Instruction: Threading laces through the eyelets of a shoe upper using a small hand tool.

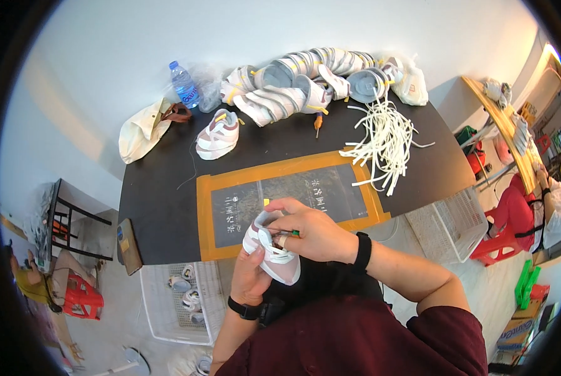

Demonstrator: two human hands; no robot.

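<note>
My left hand (250, 276) holds a small pink and white shoe (283, 268) from the left, toe pointing toward me, above the near edge of the table. At the shoe's opening, my right hand (315, 232) is closed around a thin tool (295, 234) with a green end. The tool's tip is hidden among the fingers and the laces. White laces cross the front of the shoe. Another shoe of the same kind (218, 135) stands at the table's left. A bundle of loose white laces (387, 141) lies at the right.
Rows of stacked shoe uppers (277, 100) line the back of the dark table (161, 194). A bottle (184, 84), a cream cloth bag (143, 131) and an orange-handled tool (318, 124) lie there too. Orange tape frames a dark sheet (286, 197). A white crate (161, 326) with shoes sits below.
</note>
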